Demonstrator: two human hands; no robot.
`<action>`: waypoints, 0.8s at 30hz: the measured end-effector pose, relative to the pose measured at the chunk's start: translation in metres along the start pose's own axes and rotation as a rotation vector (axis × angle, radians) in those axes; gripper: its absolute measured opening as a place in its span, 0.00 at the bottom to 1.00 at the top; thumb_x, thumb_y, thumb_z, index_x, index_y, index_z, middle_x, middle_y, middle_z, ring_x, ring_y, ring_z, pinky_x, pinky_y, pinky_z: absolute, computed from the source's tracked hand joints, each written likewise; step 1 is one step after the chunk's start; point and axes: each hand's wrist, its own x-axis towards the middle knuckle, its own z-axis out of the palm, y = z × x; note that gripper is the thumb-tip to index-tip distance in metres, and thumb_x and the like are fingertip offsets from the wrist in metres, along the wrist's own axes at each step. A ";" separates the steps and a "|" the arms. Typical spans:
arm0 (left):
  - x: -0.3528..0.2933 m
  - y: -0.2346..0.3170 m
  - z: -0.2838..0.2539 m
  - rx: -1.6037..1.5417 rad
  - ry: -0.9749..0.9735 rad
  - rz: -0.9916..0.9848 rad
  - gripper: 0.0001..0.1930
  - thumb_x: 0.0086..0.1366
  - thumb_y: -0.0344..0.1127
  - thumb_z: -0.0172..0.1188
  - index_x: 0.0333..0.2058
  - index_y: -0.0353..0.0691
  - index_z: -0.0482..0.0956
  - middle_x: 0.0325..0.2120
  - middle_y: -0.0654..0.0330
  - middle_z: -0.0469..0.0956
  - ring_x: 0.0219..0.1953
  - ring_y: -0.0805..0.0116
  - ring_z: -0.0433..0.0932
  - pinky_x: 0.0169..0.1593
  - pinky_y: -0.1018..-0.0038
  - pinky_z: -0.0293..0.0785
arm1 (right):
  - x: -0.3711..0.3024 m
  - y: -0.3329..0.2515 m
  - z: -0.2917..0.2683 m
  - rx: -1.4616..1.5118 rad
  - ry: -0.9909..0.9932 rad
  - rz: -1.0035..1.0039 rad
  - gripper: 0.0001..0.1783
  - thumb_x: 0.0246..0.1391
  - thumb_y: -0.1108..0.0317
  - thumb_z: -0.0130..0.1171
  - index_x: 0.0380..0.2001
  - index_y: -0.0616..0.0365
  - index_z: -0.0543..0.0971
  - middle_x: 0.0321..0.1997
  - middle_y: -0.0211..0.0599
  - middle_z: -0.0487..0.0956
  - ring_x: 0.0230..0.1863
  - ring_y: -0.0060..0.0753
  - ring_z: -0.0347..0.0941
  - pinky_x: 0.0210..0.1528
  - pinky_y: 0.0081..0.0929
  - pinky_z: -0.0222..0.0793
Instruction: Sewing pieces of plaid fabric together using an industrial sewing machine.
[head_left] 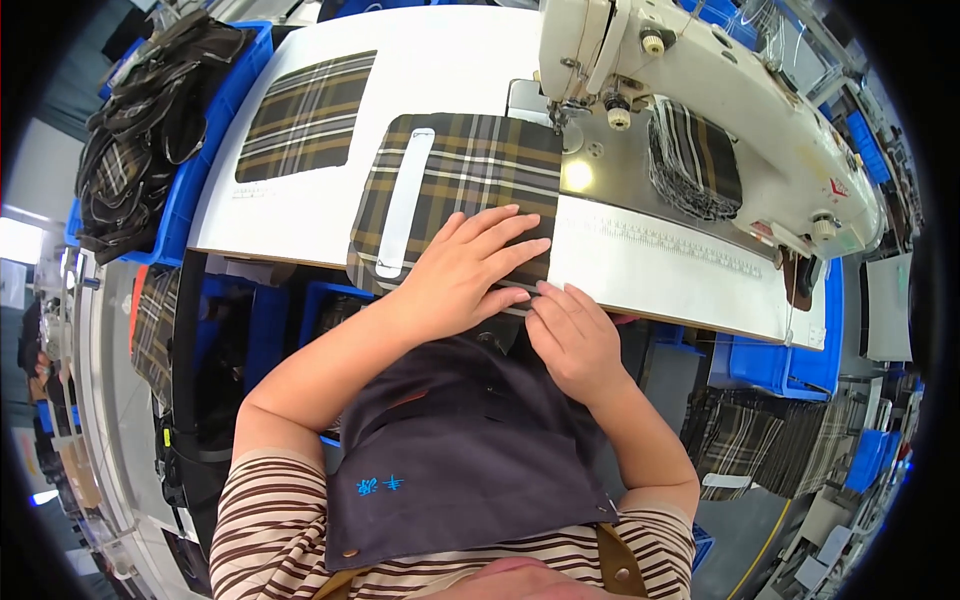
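A brown plaid fabric piece (470,170) with a white strip sewn along its left side lies on the white sewing table (300,225), its far corner under the needle of the white sewing machine (700,90). My left hand (465,270) presses flat on the near part of the plaid piece, fingers spread. My right hand (570,335) pinches the near edge of the same piece at the table's front edge, right beside the left fingertips.
A second plaid piece (305,115) lies flat at the table's far left. A stack of plaid pieces (695,160) sits under the machine arm. Blue bins hold dark plaid goods at the left (150,130) and lower right (800,360).
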 end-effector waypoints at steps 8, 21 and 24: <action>0.009 -0.015 0.000 0.103 -0.217 -0.056 0.26 0.72 0.48 0.60 0.67 0.55 0.73 0.72 0.61 0.65 0.76 0.56 0.57 0.67 0.38 0.61 | 0.008 0.012 0.001 0.036 -0.058 0.001 0.09 0.51 0.69 0.61 0.36 0.58 0.82 0.45 0.40 0.82 0.56 0.43 0.81 0.58 0.40 0.79; 0.039 -0.041 0.003 0.080 -0.233 -0.096 0.26 0.72 0.49 0.60 0.67 0.55 0.73 0.72 0.64 0.64 0.76 0.59 0.56 0.67 0.36 0.58 | 0.033 0.045 0.009 0.104 -0.029 0.056 0.06 0.49 0.73 0.63 0.32 0.60 0.79 0.39 0.39 0.80 0.51 0.43 0.83 0.56 0.38 0.81; 0.047 -0.047 0.004 0.079 -0.228 -0.094 0.26 0.73 0.50 0.60 0.67 0.55 0.73 0.72 0.64 0.64 0.76 0.59 0.56 0.66 0.36 0.58 | 0.040 0.053 0.007 0.109 -0.052 0.046 0.06 0.49 0.74 0.63 0.31 0.59 0.77 0.37 0.39 0.79 0.50 0.43 0.83 0.54 0.38 0.82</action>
